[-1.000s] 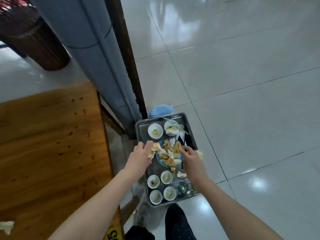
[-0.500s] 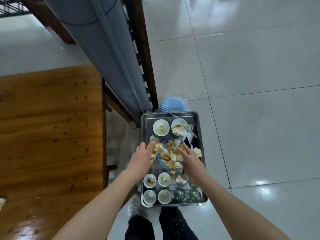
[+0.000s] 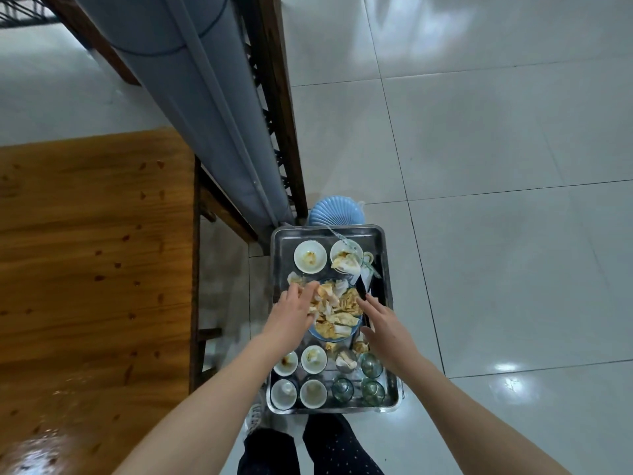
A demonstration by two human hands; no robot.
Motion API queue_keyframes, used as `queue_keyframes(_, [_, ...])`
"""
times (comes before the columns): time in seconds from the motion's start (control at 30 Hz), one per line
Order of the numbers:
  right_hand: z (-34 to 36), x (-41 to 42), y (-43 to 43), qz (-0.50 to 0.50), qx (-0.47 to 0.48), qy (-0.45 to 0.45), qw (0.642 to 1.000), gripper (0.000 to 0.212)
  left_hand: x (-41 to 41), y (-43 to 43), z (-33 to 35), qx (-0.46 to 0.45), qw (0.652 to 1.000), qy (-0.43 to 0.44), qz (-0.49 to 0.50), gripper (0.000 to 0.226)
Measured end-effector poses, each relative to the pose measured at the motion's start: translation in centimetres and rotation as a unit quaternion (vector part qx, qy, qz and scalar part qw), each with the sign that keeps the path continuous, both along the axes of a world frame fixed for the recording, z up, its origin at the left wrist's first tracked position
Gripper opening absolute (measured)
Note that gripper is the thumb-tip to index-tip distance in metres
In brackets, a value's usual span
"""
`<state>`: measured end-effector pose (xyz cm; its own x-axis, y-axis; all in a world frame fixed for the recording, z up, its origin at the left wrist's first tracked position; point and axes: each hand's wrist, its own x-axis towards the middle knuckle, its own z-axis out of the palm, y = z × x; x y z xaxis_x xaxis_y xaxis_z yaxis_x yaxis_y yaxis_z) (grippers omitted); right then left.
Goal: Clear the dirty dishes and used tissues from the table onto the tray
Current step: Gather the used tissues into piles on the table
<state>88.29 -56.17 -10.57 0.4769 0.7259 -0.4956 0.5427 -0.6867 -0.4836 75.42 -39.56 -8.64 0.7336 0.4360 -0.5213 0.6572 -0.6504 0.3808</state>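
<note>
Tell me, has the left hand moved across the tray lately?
Yes. Against the tray, the left hand has shifted right, from the blue plate's left rim onto the tissue pile.

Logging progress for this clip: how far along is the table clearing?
Done: white bowls, glasses and a blue plate heaped with used tissues sit on the tray. In hand: the left hand is on those tissues, grip unclear; the right hand hovers open beside them. Left: unclear; the visible part of the table shows no dishes.
</note>
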Motion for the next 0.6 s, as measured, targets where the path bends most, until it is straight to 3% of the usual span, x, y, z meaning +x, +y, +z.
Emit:
queue_keyframes(0.23, [1.7,0.5,-0.6,0.004,0.007,-0.030,1.000,0.059,-0.6,-1.0,0.6,-0.102,0.994,-0.044,0.001,0.086])
queue_keyframes(0.37, [2.6,0.1,-0.7,0.004,0.010,-0.043,0.999,0.057,-2.1,-0.9,0.7,-0.046,0.999,-0.018,-0.010,0.094])
queue_keyframes(0.6, [3.9,-2.4,1.0,0.035,0.012,-0.071,0.997,0.056,-6.1,0.1,1.9,0.016,1.000,0.011,0.019,0.089])
